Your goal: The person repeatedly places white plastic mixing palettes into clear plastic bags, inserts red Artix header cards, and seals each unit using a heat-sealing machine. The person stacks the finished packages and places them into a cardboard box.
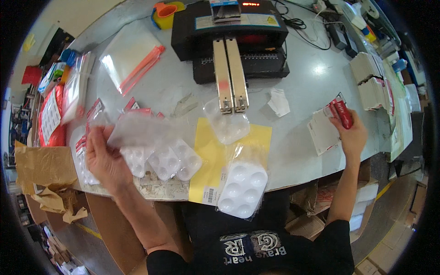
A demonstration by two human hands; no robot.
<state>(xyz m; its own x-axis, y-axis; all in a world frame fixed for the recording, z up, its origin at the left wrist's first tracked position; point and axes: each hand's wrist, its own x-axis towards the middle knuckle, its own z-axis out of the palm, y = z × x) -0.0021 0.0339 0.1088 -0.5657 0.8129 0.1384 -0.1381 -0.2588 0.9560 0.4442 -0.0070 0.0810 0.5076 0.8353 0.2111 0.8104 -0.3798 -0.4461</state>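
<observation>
My left hand (106, 161) is closed on a blurred translucent whitish piece (144, 130), probably plastic. Beneath it lie several white palettes with round wells (166, 164), in clear bags with red tops. At the right, my right hand (353, 134) pinches a folded red card (341, 114) over white cards (321, 130) on the table. A white six-well palette (243, 189) in a clear bag lies over the table's front edge, partly on a yellow sheet (207, 158). Another palette (227, 126) rests at the sheet's far edge, under two metal bars.
A black machine (229, 30) with two metal bars (230, 75) stands at the back. Clear bags with red strips (133, 59) lie back left. Stacked cards (369, 80) stand at the right, a paper scrap (278, 102) nearer. Brown paper (46, 165) hangs at the left edge.
</observation>
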